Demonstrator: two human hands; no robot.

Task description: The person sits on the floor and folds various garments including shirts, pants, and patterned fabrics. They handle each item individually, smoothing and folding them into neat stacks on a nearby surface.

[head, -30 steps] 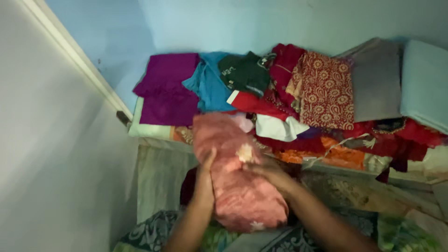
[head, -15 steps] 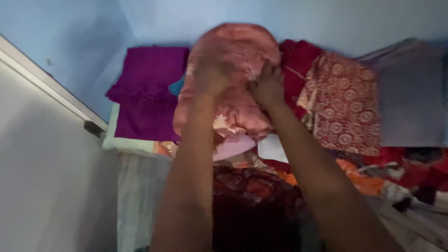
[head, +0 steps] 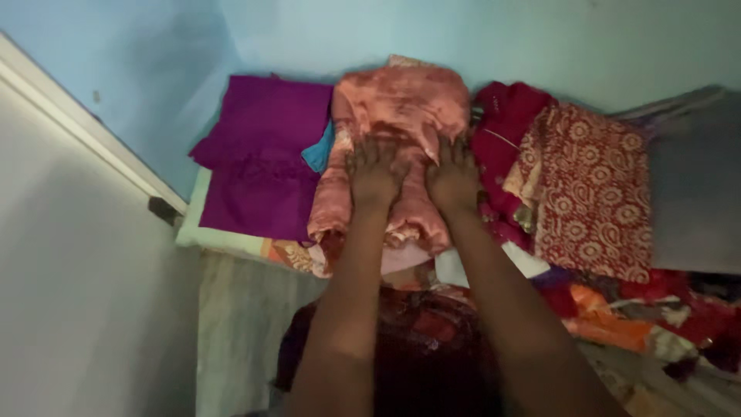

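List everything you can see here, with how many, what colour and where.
Pink garment: one, salmon pink with pale blotches, folded, middle of the pile against the wall, under both hands.
Purple cloth: one, deep purple, folded, left of the pink garment.
Blue cloth: one, bright blue, only a corner showing between the purple and the pink.
Red patterned cloth: one, red with cream swirls, right of the pink garment.
Dark red cloth: one, between the pink and the patterned piece.
Grey cloth: one, far right.
Loose clothes: a heap, orange and red, lower right; count unclear.
Wall: pale blue, behind the pile.
Left hand: flat on the pink garment.
Right hand: flat on it too, alongside.
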